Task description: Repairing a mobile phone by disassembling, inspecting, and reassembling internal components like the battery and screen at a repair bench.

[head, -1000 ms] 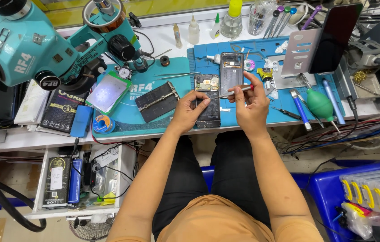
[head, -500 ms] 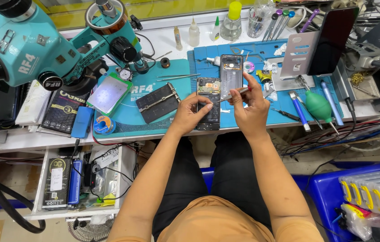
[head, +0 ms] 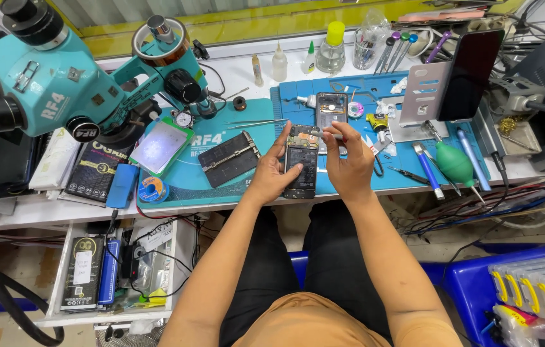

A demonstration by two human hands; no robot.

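Opened phone (head: pixel 300 164): back cover off, lying lengthwise on the blue work mat (head: pixel 362 96) near the table's front edge, just where it lay a second ago
Left hand (head: pixel 271 175): wrapped round the left edge of the opened phone, thumb up near its top corner, steadying it; grip unchanged from half a second ago
Right hand (head: pixel 349 166): fingers pinched shut on a thin metal tool (head: pixel 326 135), probably tweezers, too small to tell for sure
Change: tip of the thin metal tool now sits over the top end of the opened phone, a little further in than a second ago; both hands closer together
Meaning: work appears settled on the upper part of the board, fine picking rather than prying
Second phone (head: pixel 331 110): lying flat just beyond the hands, untouched
Microscope (head: pixel 60 83): teal, swung off to the left, not over the work
Green air blower (head: pixel 455 164): on the mat to the right, well apart from the hands
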